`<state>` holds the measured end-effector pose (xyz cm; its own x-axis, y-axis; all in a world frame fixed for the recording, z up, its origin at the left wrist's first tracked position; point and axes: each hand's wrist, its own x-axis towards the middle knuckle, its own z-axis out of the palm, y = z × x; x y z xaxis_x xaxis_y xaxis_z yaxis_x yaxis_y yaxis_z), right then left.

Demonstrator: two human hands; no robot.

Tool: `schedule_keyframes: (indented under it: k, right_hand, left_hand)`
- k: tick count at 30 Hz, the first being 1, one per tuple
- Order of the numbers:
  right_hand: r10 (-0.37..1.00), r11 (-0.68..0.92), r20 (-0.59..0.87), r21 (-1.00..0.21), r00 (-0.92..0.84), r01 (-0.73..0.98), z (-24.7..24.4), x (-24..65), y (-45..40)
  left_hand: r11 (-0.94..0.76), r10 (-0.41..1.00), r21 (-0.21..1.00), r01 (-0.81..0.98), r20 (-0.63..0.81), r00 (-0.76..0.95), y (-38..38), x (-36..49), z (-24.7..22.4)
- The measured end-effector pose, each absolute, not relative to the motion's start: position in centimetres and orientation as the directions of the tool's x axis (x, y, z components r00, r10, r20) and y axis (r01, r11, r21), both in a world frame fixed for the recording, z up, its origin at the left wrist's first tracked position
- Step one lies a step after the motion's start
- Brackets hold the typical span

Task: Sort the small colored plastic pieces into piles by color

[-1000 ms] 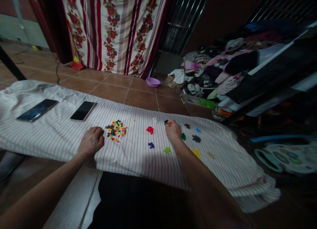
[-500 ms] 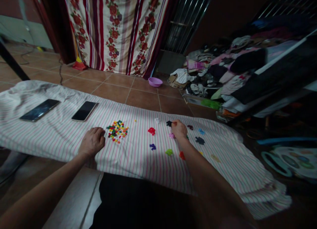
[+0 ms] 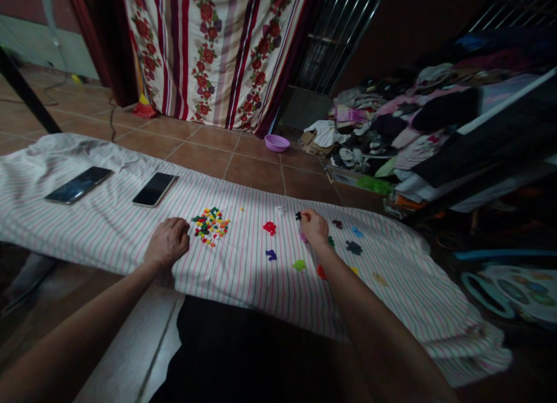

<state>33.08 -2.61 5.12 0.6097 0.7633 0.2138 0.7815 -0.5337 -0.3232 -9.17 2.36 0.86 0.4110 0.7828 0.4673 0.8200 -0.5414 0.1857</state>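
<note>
My right hand (image 3: 315,227) is closed in a pinch, its fingertips at a small black pile (image 3: 298,215); what sits between them is too small to make out. Under and beside that hand, a pink pile (image 3: 303,237) and a dark green pile (image 3: 331,241) are partly covered. My left hand (image 3: 167,240) rests palm down on the cloth with fingers curled under, so its palm side is hidden. Just right of it lies a scattered heap of mixed small colored pieces (image 3: 211,226). Red (image 3: 270,227), white (image 3: 279,210), dark blue (image 3: 271,255) and lime green (image 3: 299,265) piles lie between the hands.
Two phones, one dark (image 3: 79,185) and one light-edged (image 3: 155,189), lie left on the striped cloth (image 3: 243,275). More piles, among them light blue (image 3: 357,231) and dark grey (image 3: 354,248), lie right of my forearm. Beyond are a purple basin (image 3: 277,143) and heaped clothes (image 3: 391,112).
The view has shifted slightly, so most things sit a little further right. My right hand's fingertips have moved slightly over the black pile. My left hand stays beside the mixed heap.
</note>
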Motion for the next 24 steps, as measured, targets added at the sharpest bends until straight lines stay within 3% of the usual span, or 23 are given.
schedule_keyframes:
  k: [7, 16, 24]
  right_hand:
    - [0.844, -0.356, 0.273, -0.357, 0.462, 0.863, 4.7, 29.0, -2.5]
    - [0.916, 0.037, 0.373, -0.444, 0.148, 0.895, 3.8, 21.8, -1.7]
    - [0.937, 0.249, 0.329, -0.405, -0.114, 0.880, 3.1, 15.1, -1.8]
  left_hand:
    - [-0.535, 0.795, 0.220, 0.816, 0.458, 0.398, 2.1, -9.0, 1.2]
    - [-0.521, 0.804, 0.223, 0.824, 0.452, 0.386, 2.1, -8.9, 1.1]
    - [-0.517, 0.807, 0.230, 0.824, 0.451, 0.381, 2.1, -8.9, 0.9]
